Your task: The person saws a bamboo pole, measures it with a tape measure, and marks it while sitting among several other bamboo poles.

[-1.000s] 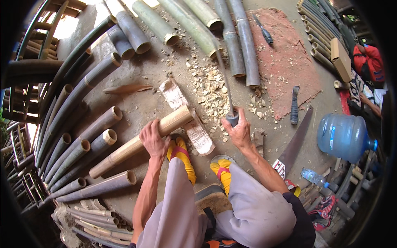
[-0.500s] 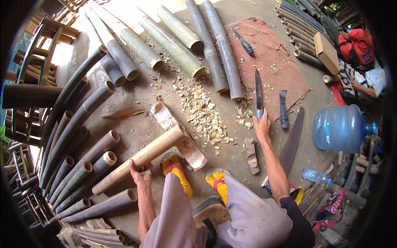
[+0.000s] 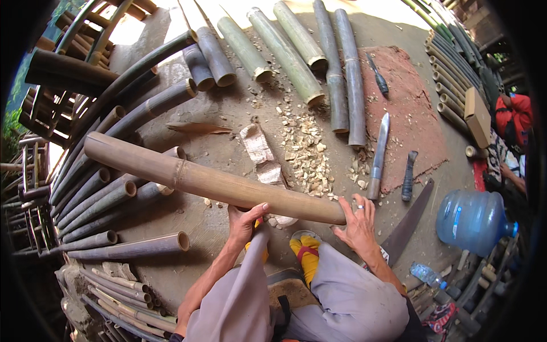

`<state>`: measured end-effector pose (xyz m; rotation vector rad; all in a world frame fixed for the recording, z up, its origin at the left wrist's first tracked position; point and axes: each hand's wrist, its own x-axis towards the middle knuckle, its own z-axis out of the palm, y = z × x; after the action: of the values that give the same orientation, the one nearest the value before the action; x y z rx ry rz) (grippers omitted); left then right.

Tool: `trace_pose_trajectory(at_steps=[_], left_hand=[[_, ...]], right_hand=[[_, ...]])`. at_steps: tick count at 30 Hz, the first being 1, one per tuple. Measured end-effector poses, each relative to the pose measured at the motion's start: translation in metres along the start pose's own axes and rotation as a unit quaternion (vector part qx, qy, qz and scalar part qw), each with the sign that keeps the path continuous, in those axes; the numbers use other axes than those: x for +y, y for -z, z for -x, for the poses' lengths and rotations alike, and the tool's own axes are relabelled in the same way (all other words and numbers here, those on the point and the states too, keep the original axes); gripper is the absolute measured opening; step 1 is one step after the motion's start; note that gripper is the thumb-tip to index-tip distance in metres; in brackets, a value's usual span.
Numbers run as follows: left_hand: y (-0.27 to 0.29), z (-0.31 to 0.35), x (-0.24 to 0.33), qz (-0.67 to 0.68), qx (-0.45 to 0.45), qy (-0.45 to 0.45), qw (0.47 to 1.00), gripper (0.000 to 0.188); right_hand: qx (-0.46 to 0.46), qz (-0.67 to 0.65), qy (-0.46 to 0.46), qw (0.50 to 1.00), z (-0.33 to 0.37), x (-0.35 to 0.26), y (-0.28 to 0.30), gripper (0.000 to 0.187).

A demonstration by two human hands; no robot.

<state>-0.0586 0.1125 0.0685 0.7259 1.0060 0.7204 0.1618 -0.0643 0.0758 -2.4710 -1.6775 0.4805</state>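
Observation:
A peeled brown bamboo pole point(image 3: 228, 190) lies slantwise across the space before my knees, its thicker left end raised over other bamboo. My left hand point(image 3: 244, 225) grips it from below, right of the middle, thumb along the near side. At the pole's right end my right hand point(image 3: 360, 228), with a ring on one finger, has thumb and forefinger on either side of the rim; its other fingers are spread. A long-bladed knife point(image 3: 380, 154) rests on the ground beyond that hand. Behind the pole lies a notched wooden block point(image 3: 259, 148).
Wood chips point(image 3: 307, 151) litter the ground ahead. Bamboo poles point(image 3: 293, 62) lie beyond; more are stacked at left point(image 3: 142, 242). A dark-handled tool point(image 3: 408, 176), a saw point(image 3: 407, 225) and a big water jug point(image 3: 470, 219) are at right. Another person point(image 3: 515, 117) sits far right.
My right hand has let go of the knife and come to the pole's right end. The pole has swung round and been lifted off the block in my left hand. The view has shifted left.

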Motion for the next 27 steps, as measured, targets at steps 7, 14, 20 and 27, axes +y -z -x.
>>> trace_pose_trajectory(at_steps=[7, 14, 20, 27], left_hand=[[-0.011, -0.022, 0.013, -0.049, -0.162, 0.007, 0.986, 0.063], [0.05, -0.024, -0.017, -0.118, -0.06, 0.063, 0.989, 0.038], [0.112, -0.023, -0.036, -0.107, 0.079, 0.095, 0.987, 0.029], [0.15, -0.015, -0.04, -0.161, 0.123, 0.068, 0.977, 0.028]], right_hand=[[-0.07, -0.399, -0.05, 0.913, 0.011, -0.021, -0.037, 0.073], [0.082, -0.394, -0.137, 0.905, -0.038, 0.026, -0.038, 0.085], [0.141, -0.401, -0.199, 0.883, -0.122, 0.1, -0.021, 0.081], [0.191, -0.211, -0.254, 0.925, -0.207, 0.157, -0.017, 0.066]])
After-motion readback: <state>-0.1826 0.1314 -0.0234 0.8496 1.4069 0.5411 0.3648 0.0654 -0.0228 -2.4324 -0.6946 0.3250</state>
